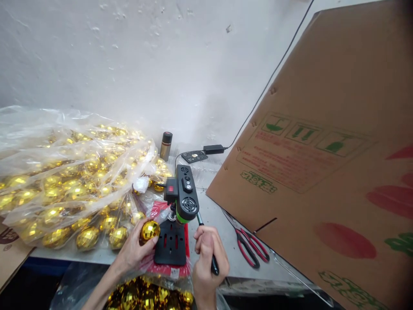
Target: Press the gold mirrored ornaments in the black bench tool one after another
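My left hand (135, 243) is closed around a gold mirrored ball (150, 230), held at the left edge of the black slotted base plate (170, 254). Over that plate stands a small black bench drill press (186, 189) with a green ring low on its head. My right hand (209, 254) grips the press's lever handle (214, 263), whose metal rod runs up to the side of the head. A red sheet (161, 208) lies beneath the base. The tip under the drill head is partly hidden.
Clear plastic bags (64, 168) full of gold balls cover the left side. More gold balls (145, 297) lie below the table edge. Red-handled pliers (250, 247) rest before a large cardboard box (309, 150). A spray can (165, 146) and power adapter (213, 149) stand behind.
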Tool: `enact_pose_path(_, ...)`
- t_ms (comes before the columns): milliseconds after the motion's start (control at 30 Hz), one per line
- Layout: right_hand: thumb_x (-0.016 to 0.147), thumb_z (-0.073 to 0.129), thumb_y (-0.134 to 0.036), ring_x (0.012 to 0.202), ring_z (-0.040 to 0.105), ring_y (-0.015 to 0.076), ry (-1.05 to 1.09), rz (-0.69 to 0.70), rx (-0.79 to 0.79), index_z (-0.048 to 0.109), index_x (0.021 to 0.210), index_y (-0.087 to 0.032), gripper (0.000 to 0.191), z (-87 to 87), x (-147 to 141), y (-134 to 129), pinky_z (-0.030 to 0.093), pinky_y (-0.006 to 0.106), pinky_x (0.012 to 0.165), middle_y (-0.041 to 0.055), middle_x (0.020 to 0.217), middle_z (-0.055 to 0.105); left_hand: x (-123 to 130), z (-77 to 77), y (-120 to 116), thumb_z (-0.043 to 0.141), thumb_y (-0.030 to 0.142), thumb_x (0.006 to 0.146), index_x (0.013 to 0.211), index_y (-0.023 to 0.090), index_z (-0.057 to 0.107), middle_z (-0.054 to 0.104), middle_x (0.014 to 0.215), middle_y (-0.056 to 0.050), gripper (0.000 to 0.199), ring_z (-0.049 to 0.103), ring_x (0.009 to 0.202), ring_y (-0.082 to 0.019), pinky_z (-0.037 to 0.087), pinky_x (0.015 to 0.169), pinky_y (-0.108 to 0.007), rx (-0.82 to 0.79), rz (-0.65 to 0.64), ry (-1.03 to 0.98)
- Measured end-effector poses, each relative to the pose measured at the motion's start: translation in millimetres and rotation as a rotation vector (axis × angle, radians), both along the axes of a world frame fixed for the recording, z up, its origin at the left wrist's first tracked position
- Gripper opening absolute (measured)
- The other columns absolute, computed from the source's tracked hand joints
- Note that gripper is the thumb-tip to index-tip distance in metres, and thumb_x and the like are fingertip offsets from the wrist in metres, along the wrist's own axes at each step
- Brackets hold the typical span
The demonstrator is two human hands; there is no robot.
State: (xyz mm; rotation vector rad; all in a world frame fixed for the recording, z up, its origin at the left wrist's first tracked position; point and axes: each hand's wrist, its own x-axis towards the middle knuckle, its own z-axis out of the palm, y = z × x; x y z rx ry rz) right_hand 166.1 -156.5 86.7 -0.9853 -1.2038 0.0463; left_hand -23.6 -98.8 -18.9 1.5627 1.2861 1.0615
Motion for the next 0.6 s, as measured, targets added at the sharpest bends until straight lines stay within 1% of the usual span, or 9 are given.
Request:
enact_pose_path(67,0.108,0.049,-0.013,0.067,0.056,0.0134,0.008,0.0,-0.003,0.053,0.073,-0.022,0.036,-0.1,-0.6,-0.4,0.041,0.027,0.061,-0.0026,0.069,0.049,6.9,-9.1,-9.2,0.073,0.058,0.083,0.131,0.021,0.063,0.077,0.123,-0.01,0.061,0.075,0.108,-0.029,0.061,0.096,-0.041,-0.094,-0.027,-0.106)
enact_pose_path(133,0.108,0.049,-0.013,0.066,0.056,0.0134,0.015,-0.009,-0.003,0.054,0.074,-0.022,0.036,-0.6,-0.8,-0.7,0.041,0.027,0.061,-0.0024,0.069,0.05,17.4,-14.3,-12.2,0.075,0.063,0.08,0.133,0.02,0.059,0.079,0.1,-0.005,0.07,0.075,0.086,-0.023,0.061,0.076,-0.033,-0.216,-0.039,-0.196)
enact_pose_path(200,0.108,0.05,-0.014,0.066,0.056,0.0134,0.014,-0.013,-0.003,0.054,0.073,-0.021,0.036,-1.2,-0.5,-0.7,0.041,0.027,0.061,-0.0022,0.069,0.052,29.5,-15.1,-10.9,0.077,0.069,0.075,0.137,0.018,0.054,0.069,0.073,0.003,0.084,0.066,0.063,-0.018,0.049,0.054,-0.025,-0.357,-0.043,-0.279)
enact_pose_path(233,0.108,0.05,-0.013,0.067,0.057,0.0134,0.012,-0.009,-0.002,0.053,0.072,-0.022,0.037,-1.5,-0.3,-0.8,0.041,0.027,0.061,-0.0021,0.069,0.053,35.1,-13.9,-9.3,0.077,0.072,0.074,0.14,0.017,0.052,0.063,0.064,0.007,0.089,0.061,0.056,-0.016,0.042,0.049,-0.023,-0.414,-0.041,-0.324)
enact_pose_path(300,0.108,0.049,-0.012,0.067,0.058,0.0132,0.009,0.003,0.002,0.052,0.072,-0.022,0.037,-1.6,0.2,-1.0,0.041,0.027,0.062,-0.0022,0.07,0.053,44.3,-9.4,-5.4,0.076,0.075,0.074,0.143,0.017,0.048,0.058,0.06,0.01,0.094,0.057,0.051,-0.014,0.035,0.046,-0.02,-0.475,-0.039,-0.406)
enact_pose_path(367,0.108,0.048,-0.011,0.068,0.058,0.0127,0.007,0.013,0.001,0.051,0.072,-0.022,0.037,-1.3,0.5,-1.5,0.041,0.027,0.062,-0.0024,0.071,0.054,49.6,-4.5,-1.2,0.076,0.077,0.073,0.143,0.018,0.047,0.06,0.063,0.009,0.096,0.057,0.051,-0.013,0.035,0.046,-0.02,-0.478,-0.033,-0.443)
enact_pose_path(433,0.107,0.048,-0.01,0.068,0.058,0.0125,0.0,0.01,-0.005,0.05,0.072,-0.022,0.037,-0.6,0.5,-2.2,0.041,0.027,0.062,-0.0025,0.071,0.053,51.2,-2.1,2.6,0.076,0.08,0.071,0.141,0.016,0.049,0.061,0.06,0.008,0.099,0.055,0.047,-0.013,0.033,0.044,-0.021,-0.45,-0.041,-0.394)
enact_pose_path(533,0.107,0.048,-0.01,0.068,0.058,0.0133,-0.017,0.002,-0.013,0.05,0.073,-0.022,0.037,0.0,0.2,-3.1,0.041,0.027,0.062,-0.0026,0.07,0.051,49.2,-5.5,6.7,0.071,0.085,0.074,0.139,0.013,0.054,0.055,0.048,0.009,0.098,0.046,0.039,-0.013,0.03,0.042,-0.023,-0.395,-0.073,-0.257)
enact_pose_path(600,0.107,0.048,-0.009,0.068,0.057,0.0134,-0.025,0.003,-0.008,0.05,0.073,-0.022,0.036,-0.1,0.2,-3.2,0.042,0.027,0.062,-0.0028,0.069,0.051,46.9,-10.0,8.3,0.068,0.085,0.077,0.138,0.015,0.058,0.058,0.051,0.008,0.094,0.048,0.039,-0.015,0.034,0.042,-0.025,-0.368,-0.103,-0.187)
